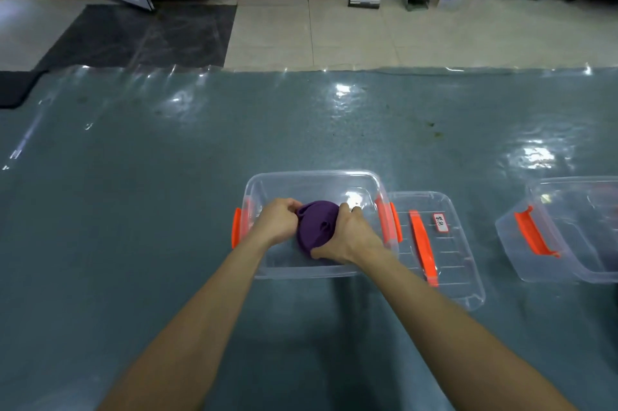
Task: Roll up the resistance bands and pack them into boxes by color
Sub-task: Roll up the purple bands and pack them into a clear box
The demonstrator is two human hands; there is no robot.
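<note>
A rolled-up purple resistance band [314, 226] is held inside a clear plastic box [311, 178] with orange latches, in the middle of the table. My left hand [279, 221] grips the roll's left side. My right hand [347, 236] wraps its right side, thumb under the near edge. Whether the roll touches the box floor is hidden by my hands.
The box's clear lid [444, 243] with an orange handle and a small label lies flat just right of it. A second clear box [565, 230] with an orange latch stands at the right edge. A shiny plastic sheet covers the blue-grey table [167, 210].
</note>
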